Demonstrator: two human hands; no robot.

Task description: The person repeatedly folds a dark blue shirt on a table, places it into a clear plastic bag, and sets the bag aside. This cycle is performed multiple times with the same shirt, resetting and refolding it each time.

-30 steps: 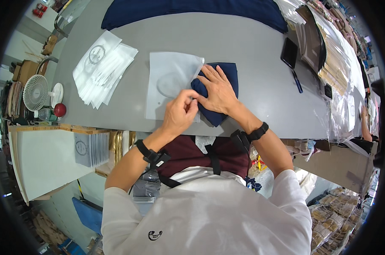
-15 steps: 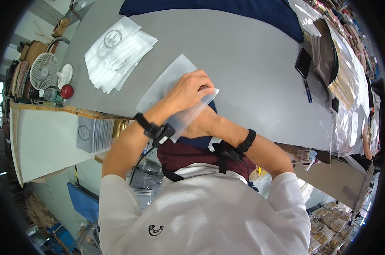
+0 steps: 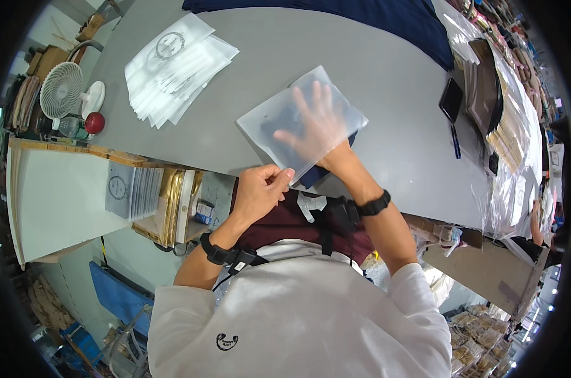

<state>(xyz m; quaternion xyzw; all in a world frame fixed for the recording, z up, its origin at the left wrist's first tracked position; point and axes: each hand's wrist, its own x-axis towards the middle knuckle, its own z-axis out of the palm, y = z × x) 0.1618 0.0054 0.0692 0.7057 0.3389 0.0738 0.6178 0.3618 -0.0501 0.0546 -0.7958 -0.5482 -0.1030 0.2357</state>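
Note:
A frosted, see-through plastic bag (image 3: 266, 129) lies slanted on the grey table in front of me. My left hand (image 3: 260, 192) pinches the bag's near corner between thumb and fingers. My right hand (image 3: 317, 126) reaches into the bag, and its spread fingers show blurred through the film. Around that hand a folded navy cloth (image 3: 315, 176) shows dark through the plastic, with parts of it sticking out past the near edge. How far the cloth lies inside is hard to make out.
A fanned pile of white printed bags (image 3: 178, 72) lies at the far left, near a small white fan (image 3: 62, 90). Navy fabric (image 3: 336, 9) spans the table's far edge. At right are a phone (image 3: 451, 101), a pen (image 3: 455, 142) and plastic-wrapped stacks (image 3: 509, 126).
My right hand has moved forward with its fingers spread under the plastic. My left hand has drawn back to the bag's near corner, and the bag now lies farther right.

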